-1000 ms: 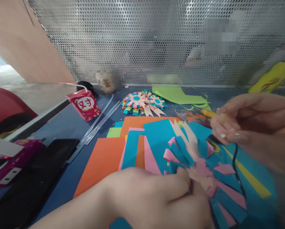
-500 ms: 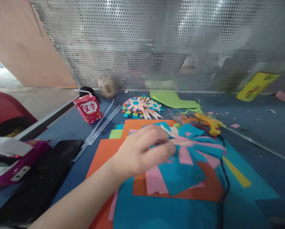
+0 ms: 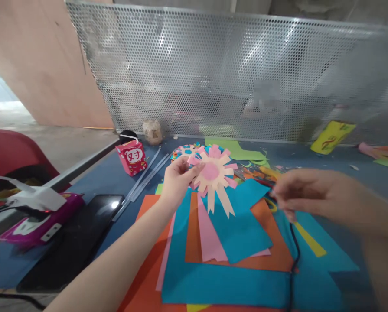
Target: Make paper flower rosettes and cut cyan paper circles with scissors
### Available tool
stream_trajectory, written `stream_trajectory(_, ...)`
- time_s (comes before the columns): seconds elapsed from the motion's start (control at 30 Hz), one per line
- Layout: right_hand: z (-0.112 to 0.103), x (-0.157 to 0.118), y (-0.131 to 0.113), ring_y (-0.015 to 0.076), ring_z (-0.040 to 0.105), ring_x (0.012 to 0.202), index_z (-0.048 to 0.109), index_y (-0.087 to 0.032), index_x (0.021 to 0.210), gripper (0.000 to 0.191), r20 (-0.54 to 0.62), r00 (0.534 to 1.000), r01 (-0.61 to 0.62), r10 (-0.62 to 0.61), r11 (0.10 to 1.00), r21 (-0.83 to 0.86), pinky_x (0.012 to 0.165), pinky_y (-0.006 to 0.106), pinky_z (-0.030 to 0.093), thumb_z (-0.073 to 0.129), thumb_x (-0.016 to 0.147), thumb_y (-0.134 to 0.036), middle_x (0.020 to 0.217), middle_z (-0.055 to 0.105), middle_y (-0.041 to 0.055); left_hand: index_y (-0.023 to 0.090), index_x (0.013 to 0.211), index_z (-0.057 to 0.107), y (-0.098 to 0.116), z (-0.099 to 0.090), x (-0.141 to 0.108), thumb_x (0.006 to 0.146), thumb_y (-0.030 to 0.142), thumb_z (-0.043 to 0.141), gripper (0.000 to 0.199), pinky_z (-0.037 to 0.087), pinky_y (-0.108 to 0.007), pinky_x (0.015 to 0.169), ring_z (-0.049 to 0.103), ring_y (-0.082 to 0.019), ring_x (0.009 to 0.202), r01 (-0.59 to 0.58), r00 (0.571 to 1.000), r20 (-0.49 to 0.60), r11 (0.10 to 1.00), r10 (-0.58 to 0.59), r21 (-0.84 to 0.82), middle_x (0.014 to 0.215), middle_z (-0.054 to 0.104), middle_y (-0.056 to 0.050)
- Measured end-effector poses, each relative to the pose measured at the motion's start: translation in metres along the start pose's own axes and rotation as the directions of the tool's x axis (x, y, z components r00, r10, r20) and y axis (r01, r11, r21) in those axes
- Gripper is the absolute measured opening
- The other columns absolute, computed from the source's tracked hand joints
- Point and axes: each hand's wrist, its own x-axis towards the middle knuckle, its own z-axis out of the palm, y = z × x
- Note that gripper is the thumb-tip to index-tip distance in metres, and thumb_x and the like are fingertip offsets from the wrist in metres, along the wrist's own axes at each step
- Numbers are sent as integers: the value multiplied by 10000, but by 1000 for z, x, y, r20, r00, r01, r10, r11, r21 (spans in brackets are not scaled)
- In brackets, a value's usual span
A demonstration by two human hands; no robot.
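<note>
In my left hand (image 3: 177,180) is a paper rosette (image 3: 210,170), pinched at its left edge between thumb and fingers. It has a pink centre, cream and pink petals and two notched cream tails, and it is held above the stacked paper sheets. My right hand (image 3: 304,195) hovers at the right with its fingers curled and blurred. A yellow glue gun (image 3: 270,173) lies just beyond those fingertips, partly hidden. Whether the fingers hold anything does not show. A black cable (image 3: 294,251) runs down below the right hand. Blue paper (image 3: 242,229) lies beneath the rosette.
Behind the left hand lie more paper rosettes (image 3: 187,150) and clear glue sticks (image 3: 150,175). A pink drink carton (image 3: 132,157) stands at the left, near a phone (image 3: 73,242) and a power adapter (image 3: 37,201). A perforated metal screen (image 3: 194,78) closes the back.
My left hand has lifted and now holds the cream and pink rosette upright. The blue and pink cut strips no longer show on the sheets. My right hand has come into view at the right.
</note>
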Motion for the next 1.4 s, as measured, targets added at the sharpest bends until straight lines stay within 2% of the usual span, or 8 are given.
stream_trajectory(0.03, 5, 10, 4, 153, 648, 655, 683, -254, 852, 168, 30, 998, -49, 50, 999, -4, 560, 234, 518, 734, 765, -388, 736, 688, 23, 170, 741, 566, 0, -1, 0, 665, 318, 771, 265, 337, -172, 366, 401, -39, 382, 4, 1000, -8, 1000, -4, -5, 520, 479, 76)
stream_trajectory(0.17, 25, 49, 26, 134, 564, 518, 665, -188, 898, 298, 20, 993, -118, 118, 993, -13, 475, 253, 447, 673, 786, -464, 614, 594, -4, 161, 725, 579, 3, -1, 1, 634, 356, 792, 303, 343, -164, 348, 396, -35, 372, 22, 999, -43, 1000, -23, -17, 509, 464, 81)
stream_trajectory(0.37, 52, 82, 37, 90, 424, 440, 658, -180, 762, 356, 40, 997, -62, 59, 995, 79, 427, 249, 310, 701, 719, -531, 577, 549, -23, 161, 597, 506, 6, -3, 1, 625, 396, 787, 367, 326, -151, 331, 387, -28, 337, 93, 990, -106, 995, -95, -28, 463, 443, 87)
stream_trajectory(0.57, 58, 75, 43, 76, 368, 442, 621, -190, 684, 293, -8, 998, -59, 63, 963, 262, 410, 244, 263, 739, 708, -456, 557, 512, -39, 173, 767, 592, 2, 0, 2, 584, 446, 789, 383, 368, -159, 339, 467, -58, 375, 223, 964, -124, 970, -233, -95, 530, 545, 68)
stream_trajectory(0.8, 53, 67, 55, 61, 346, 436, 580, -178, 706, 317, 1, 998, -63, 69, 904, 422, 422, 217, 293, 709, 760, -462, 516, 412, -83, 165, 738, 598, -4, 0, 3, 518, 417, 834, 409, 365, -148, 332, 450, -52, 355, 269, 950, -136, 958, -280, -96, 483, 556, 61)
stream_trajectory(1.0, 49, 68, 62, 74, 397, 443, 569, -161, 771, 337, -40, 998, -34, 54, 923, 382, 425, 208, 349, 566, 893, -475, 557, 430, -83, 166, 741, 615, -7, -5, 8, 548, 421, 819, 379, 335, -135, 329, 433, -41, 346, 261, 945, -187, 963, -268, -65, 458, 529, 76)
stream_trajectory(1.23, 56, 67, 61, 81, 448, 452, 539, -168, 681, 372, -74, 992, -90, 103, 984, 156, 433, 214, 359, 569, 904, -465, 543, 488, -72, 163, 682, 589, -4, -1, 5, 521, 461, 812, 406, 375, -177, 336, 473, -74, 359, 272, 947, -160, 960, -279, -66, 477, 545, 57)
stream_trajectory(1.4, 62, 66, 55, 75, 439, 446, 572, -153, 762, 240, -38, 995, -85, 95, 974, 211, 442, 208, 385, 577, 922, -332, 547, 456, -88, 166, 677, 571, -4, -1, 7, 558, 467, 789, 390, 360, -178, 321, 443, -68, 324, 258, 948, -183, 966, -259, -28, 473, 531, 61)
